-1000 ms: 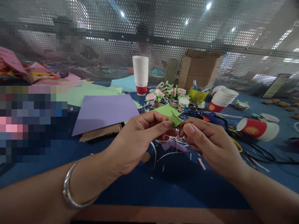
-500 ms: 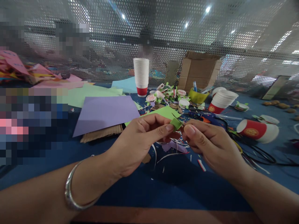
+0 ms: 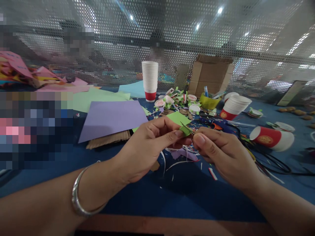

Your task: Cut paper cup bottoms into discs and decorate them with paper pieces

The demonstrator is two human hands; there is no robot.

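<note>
Between the thumb and fingers of my left hand point(image 3: 154, 141), a small piece of light green paper point(image 3: 185, 130) is pinched. My right hand point(image 3: 219, 149) is closed on a thin, pointed metal tool point(image 3: 187, 127), whose tip lies over the green paper; its rear end is hidden in the fingers, so its kind cannot be made out. Both hands hover close together above the blue table. Behind them lies a larger light green sheet point(image 3: 177, 118). Paper scraps point(image 3: 183, 153) are scattered beneath the fingers.
A purple sheet point(image 3: 115, 116) lies over cardboard at left. Stacked paper cups point(image 3: 150, 78) stand behind, near a pile of paper-leaved rings point(image 3: 176, 96) and a yellow-green bowl point(image 3: 209, 101). A tipped red-and-white cup point(image 3: 270, 138) and black cable point(image 3: 275, 166) lie at right.
The pointed tool's tip now lies across the green paper, more of its length showing. The paper has tilted slightly in my left fingers. Both hands stay nearly in place.
</note>
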